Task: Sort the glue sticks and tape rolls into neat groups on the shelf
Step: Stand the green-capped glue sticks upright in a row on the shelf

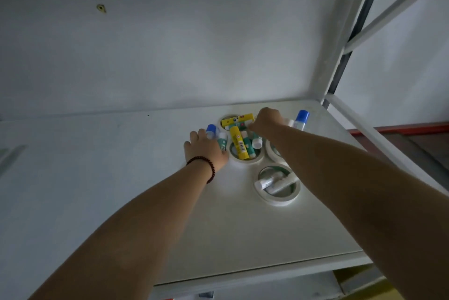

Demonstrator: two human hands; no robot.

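Glue sticks (239,144), smooth plastic cylinders in yellow, teal and blue-capped white, lie jumbled across flat white tape rolls (277,185) on the matte white shelf (218,227). The left hand (206,151), fingers spread, rests flat beside the pile. The right hand (267,121) curls over it; what it grips cannot be told.
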